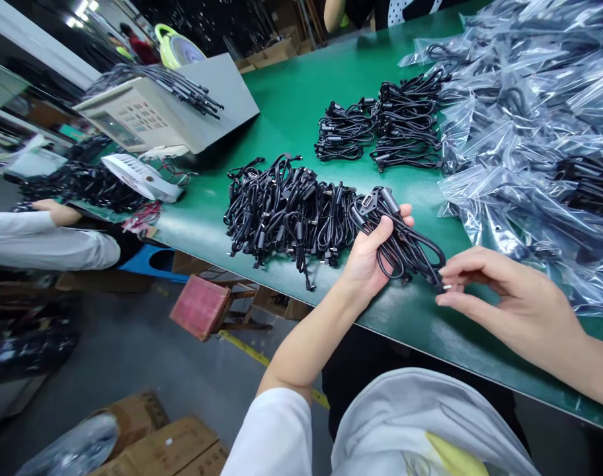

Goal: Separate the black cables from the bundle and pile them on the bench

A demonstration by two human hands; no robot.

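My left hand (368,261) is closed around a bundle of coiled black cables (410,248), its thumb pressed on top. A connector with a metal socket shows at the bundle's upper end. Beside the lower end, my right hand (510,297) has thumb and fingertips closed at a small plug with a metal tip (444,287). Left of the held bundle lies a large heap of black cables (286,211) on the green table (381,59). Farther back, several neat cable bundles (405,122) rest in rows.
Clear plastic bags with black cables (534,132) are piled on the right. A beige machine (157,112) with cables on top stands at the left, near a white fan-like device (140,177). Another person's sleeve (48,241) shows far left. A red stool (200,307) stands below the table edge.
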